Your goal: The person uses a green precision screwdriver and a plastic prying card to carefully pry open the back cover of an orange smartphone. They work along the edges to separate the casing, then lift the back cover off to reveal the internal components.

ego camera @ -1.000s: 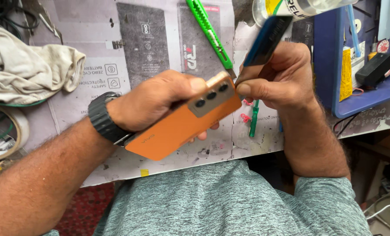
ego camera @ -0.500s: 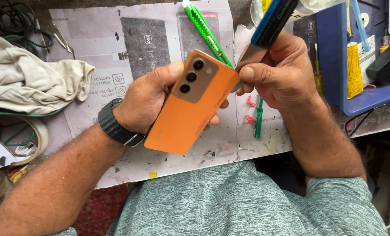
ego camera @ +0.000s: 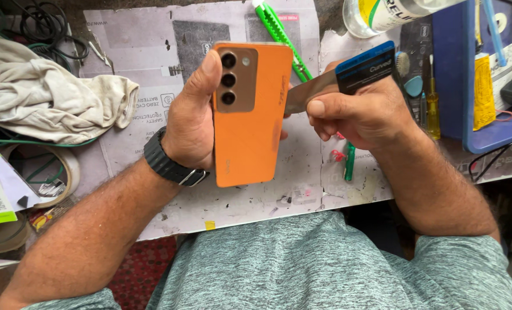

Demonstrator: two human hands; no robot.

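My left hand (ego camera: 191,117) grips an orange phone (ego camera: 249,126) by its left edge, back side up and upright, with the three camera lenses near the top. My right hand (ego camera: 362,112) pinches a thin metal pry blade with a blue handle (ego camera: 364,68). The blade's tip touches the right edge of the phone near its upper half. A black watch sits on my left wrist. Both hands hover above a paper-covered workbench (ego camera: 135,43).
A green utility knife (ego camera: 283,41) lies behind the phone. A crumpled white cloth (ego camera: 55,106) and cables sit at the left, with a tape roll (ego camera: 66,172) below. A clear bottle (ego camera: 382,14), a yellow screwdriver (ego camera: 432,109) and a blue tray (ego camera: 485,135) of tools stand at the right.
The phone has turned from a diagonal tilt to upright. The blade has swung from the phone's top corner down to its right edge. My view has shifted slightly.
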